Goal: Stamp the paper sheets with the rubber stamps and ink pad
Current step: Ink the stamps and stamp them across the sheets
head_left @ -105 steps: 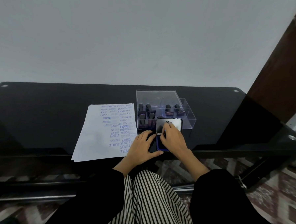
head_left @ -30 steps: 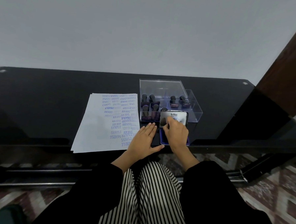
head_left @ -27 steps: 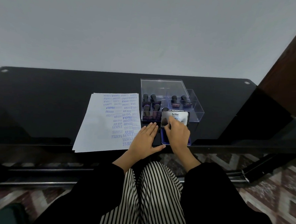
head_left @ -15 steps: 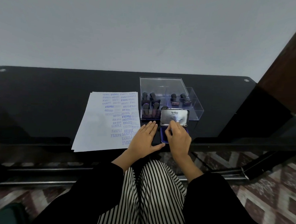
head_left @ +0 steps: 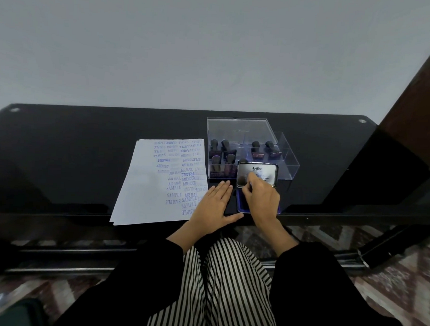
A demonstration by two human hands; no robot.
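Note:
A stack of white paper sheets (head_left: 145,189) covered in blue stamp prints lies on the black glass table (head_left: 60,154). Right of it sits the blue ink pad (head_left: 239,205), its silver lid (head_left: 267,171) standing open. My right hand (head_left: 263,202) is over the pad, fingers curled round a dark rubber stamp (head_left: 247,188) that is mostly hidden. My left hand (head_left: 213,207) lies flat with straight fingers on the table, between the paper's near right corner and the pad.
Behind the pad stands a clear plastic box (head_left: 287,161) with several dark-handled stamps (head_left: 230,158) in its compartments. A brown wooden post (head_left: 411,110) rises at the right. The table's front edge runs just under my wrists.
My left hand has gone from curled beside the pad to lying flat. My right hand has stayed over the ink pad with the stamp, shifting only slightly.

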